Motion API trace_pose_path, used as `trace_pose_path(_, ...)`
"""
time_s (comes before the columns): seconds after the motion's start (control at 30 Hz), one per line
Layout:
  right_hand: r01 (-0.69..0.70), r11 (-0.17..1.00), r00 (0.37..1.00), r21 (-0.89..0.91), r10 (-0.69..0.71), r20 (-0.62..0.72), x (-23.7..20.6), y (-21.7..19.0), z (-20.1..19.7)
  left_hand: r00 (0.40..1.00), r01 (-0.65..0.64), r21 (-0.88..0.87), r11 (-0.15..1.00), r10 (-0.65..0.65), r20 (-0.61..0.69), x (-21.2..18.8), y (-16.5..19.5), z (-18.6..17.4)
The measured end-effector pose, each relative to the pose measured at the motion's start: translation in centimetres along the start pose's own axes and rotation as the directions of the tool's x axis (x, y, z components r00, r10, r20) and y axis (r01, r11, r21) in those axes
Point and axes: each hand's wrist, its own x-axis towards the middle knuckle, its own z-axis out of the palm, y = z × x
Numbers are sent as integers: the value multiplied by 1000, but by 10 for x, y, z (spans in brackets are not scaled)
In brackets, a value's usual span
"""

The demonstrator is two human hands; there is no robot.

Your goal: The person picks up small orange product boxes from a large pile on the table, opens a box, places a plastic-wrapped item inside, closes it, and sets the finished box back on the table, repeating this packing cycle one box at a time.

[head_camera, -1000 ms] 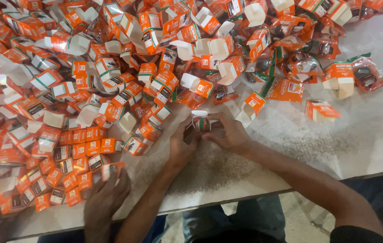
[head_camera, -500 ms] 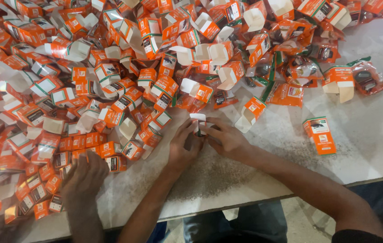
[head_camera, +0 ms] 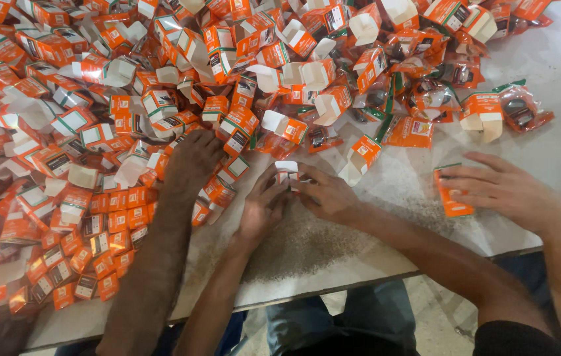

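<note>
My left hand and my right hand meet at the middle of the white table. Together they grip one small orange and white carton, whose white flap points up between my fingertips. Just beyond my hands lies a big heap of the same small orange cartons, some folded up, some flat. Small clear packets with dark parts lie among them at the right.
A co-worker's arm reaches in from the lower left, its hand resting in the heap. Another person's hand lies on a flat orange carton at the right. Neat rows of flat cartons sit left. Table edge runs below my wrists.
The co-worker's hand at the left moved from the table edge up into the heap. A hand came in from the right onto the flat carton. My hands stayed on the small carton.
</note>
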Motion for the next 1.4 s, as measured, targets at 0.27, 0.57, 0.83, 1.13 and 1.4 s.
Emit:
trace_pose_path(0.27,-45,995,998,94,41,39,10,-2,-9,999,28,-37,999,-29,-28,5,2,-2)
trace_pose_path(0.57,41,989,999,143,-45,30,8,6,-7,999,-35,-23,999,35,-13,-1,-3,-6)
trace_pose_path(0.83,42,957,999,286,-47,11,11,5,-16,997,70,-116,991,-73,-23,-8,-5,-5)
trace_pose_path(1.13,100,976,995,191,-101,-6,13,-1,-14,996,-91,39,995,90,29,-2,2,-16)
trace_pose_path(1.4,49,970,999,237,-44,-25,11,0,-12,1000,-11,-79,997,12,5,-4,-8,-12)
